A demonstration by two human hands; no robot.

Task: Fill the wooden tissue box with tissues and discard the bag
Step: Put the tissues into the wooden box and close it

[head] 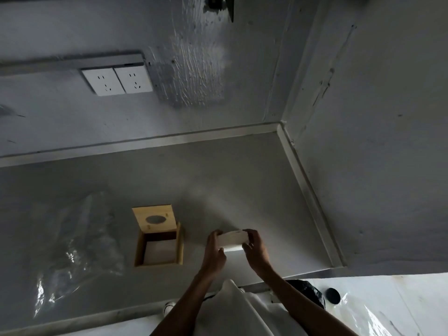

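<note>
Two bare hands grip a white stack of tissues (232, 240) above a grey table (218, 170), the left hand (214, 254) clasping its left end and the right hand (255, 248) its right end. At nine o'clock from the stack, well apart, sits the wooden tissue box (158, 248), lid (155, 218) swung open, white showing inside. Farther toward nine o'clock lies a crumpled clear plastic bag (77, 248). Twin wall sockets (117, 81) hang at eleven o'clock.
</note>
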